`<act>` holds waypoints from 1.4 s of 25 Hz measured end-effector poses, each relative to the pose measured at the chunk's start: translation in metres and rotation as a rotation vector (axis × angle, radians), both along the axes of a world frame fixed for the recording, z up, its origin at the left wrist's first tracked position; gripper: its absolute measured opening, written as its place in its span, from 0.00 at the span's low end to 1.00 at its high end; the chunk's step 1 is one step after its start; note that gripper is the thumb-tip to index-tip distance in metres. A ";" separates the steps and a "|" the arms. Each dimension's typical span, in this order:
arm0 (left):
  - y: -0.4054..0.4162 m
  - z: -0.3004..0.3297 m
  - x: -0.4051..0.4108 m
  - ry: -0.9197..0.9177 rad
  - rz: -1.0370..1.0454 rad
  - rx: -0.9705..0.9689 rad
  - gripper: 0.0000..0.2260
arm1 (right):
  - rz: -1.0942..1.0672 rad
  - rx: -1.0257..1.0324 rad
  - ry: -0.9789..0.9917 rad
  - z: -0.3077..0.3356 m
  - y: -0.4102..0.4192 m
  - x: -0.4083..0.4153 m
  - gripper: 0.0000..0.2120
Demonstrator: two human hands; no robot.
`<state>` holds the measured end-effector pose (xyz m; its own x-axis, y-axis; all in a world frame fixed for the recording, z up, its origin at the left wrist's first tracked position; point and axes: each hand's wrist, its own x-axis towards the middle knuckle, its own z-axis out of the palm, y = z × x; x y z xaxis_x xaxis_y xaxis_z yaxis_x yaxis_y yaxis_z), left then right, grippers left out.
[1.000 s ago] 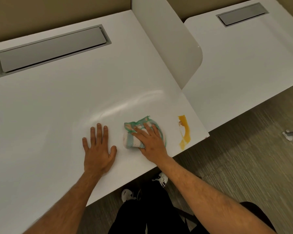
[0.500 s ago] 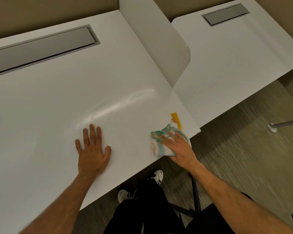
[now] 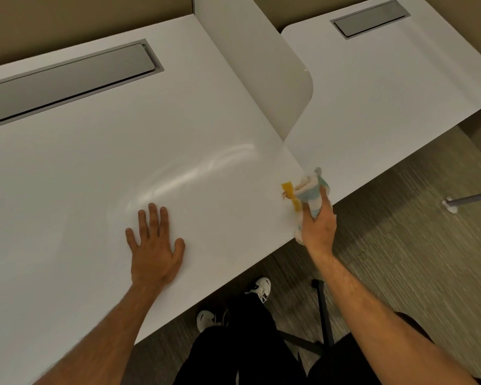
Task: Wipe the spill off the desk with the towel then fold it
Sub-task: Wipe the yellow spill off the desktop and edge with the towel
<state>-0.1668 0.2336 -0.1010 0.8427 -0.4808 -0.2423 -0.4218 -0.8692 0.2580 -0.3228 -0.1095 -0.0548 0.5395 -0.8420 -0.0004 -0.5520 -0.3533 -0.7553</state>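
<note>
A yellow-orange spill (image 3: 289, 193) streaks the right corner of the white desk (image 3: 122, 168). My right hand (image 3: 317, 226) grips a bunched white, green and blue towel (image 3: 310, 187) at the desk's right edge, right beside the spill and partly over it. The hand itself hangs past the desk's corner. My left hand (image 3: 154, 251) lies flat on the desk with fingers spread, well left of the spill, holding nothing.
A white divider panel (image 3: 261, 65) stands between this desk and a second white desk (image 3: 386, 93) on the right. Grey cable hatches (image 3: 67, 81) sit at the back of each desk. Below are my legs, white shoes (image 3: 261, 289) and a chair base (image 3: 322, 315).
My right hand has swept the towel from the desk's middle rightward onto the spill and to the edge. Less of the yellow streak shows. The left hand stays put.
</note>
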 end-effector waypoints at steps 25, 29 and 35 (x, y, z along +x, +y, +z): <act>0.000 -0.001 -0.001 -0.012 0.003 -0.024 0.37 | 0.233 0.215 0.073 0.015 0.080 0.047 0.21; 0.001 -0.001 -0.001 -0.011 0.002 -0.023 0.37 | 0.138 0.075 0.133 0.015 0.011 0.058 0.24; -0.001 0.000 -0.001 -0.004 0.003 -0.004 0.38 | 0.217 -0.120 0.465 -0.027 -0.010 0.057 0.34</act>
